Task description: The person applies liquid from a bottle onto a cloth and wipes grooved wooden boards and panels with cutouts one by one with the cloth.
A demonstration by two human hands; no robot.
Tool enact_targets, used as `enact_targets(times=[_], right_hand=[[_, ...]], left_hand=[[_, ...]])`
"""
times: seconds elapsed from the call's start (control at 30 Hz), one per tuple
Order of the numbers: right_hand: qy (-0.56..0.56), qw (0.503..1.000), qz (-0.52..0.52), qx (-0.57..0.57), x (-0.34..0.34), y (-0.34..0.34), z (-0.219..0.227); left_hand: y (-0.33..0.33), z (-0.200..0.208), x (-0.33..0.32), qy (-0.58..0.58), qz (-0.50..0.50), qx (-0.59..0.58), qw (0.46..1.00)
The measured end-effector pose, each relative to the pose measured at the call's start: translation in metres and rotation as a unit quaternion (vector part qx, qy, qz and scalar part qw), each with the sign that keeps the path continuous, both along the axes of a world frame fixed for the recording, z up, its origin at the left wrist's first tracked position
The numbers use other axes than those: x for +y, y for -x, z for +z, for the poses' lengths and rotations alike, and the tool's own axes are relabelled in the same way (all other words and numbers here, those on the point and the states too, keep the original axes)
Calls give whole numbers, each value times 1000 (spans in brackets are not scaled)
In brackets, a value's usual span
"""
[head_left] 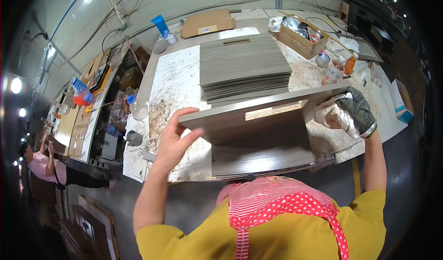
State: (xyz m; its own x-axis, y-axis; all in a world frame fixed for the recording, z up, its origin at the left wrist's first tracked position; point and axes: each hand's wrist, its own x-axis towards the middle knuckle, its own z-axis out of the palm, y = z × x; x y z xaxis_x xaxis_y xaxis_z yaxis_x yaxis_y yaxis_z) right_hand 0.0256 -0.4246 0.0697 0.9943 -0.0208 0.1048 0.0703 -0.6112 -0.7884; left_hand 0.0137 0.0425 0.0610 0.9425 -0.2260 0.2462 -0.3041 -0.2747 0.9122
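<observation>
from the head view, your bare left hand (177,137) pinches the left end of a long grey wood-grain laminate panel (251,117) standing on edge above the worktable; your right hand (346,112), closed on a white cloth (330,114) under a dark knitted rag, presses its right end. behind lies a stack of flat grey boards (242,66), with an open brown cardboard box (302,36) to its right.

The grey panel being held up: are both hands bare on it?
No, the left hand is bare, but the right hand holds a cloth against the grey panel.

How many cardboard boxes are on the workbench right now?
2: a flat closed box at the far edge beside the blue cup, and an open box of clutter at the far right. Others may be hidden.
</observation>
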Motion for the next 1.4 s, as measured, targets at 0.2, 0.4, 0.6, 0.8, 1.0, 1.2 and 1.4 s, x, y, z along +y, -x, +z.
enact_targets(times=[0.2,0.4,0.6,0.8,1.0,1.2,1.4], right_hand=[[-29,999,18,-31,-12,4,59],[320,810,273,-408,216,-3,74],[257,765,220,-547,266,-26,44],[334,839,-46,-428,75,-61,20],[180,965,-30,-189,-55,-68,-80],[-77,983,76,-148,-13,-59,-74],[-94,987,77,-110,7,-56,-56]], left_hand=[[-6,-23,-15,244,-11,-39,969],[-20,-32,2,182,-30,-33,982],[-25,-32,12,220,-12,-25,975],[-52,-27,7,204,-12,-14,979],[-57,-5,4,175,18,32,984],[-61,42,11,-84,25,68,994],[-66,108,-135,-410,19,-275,869]])
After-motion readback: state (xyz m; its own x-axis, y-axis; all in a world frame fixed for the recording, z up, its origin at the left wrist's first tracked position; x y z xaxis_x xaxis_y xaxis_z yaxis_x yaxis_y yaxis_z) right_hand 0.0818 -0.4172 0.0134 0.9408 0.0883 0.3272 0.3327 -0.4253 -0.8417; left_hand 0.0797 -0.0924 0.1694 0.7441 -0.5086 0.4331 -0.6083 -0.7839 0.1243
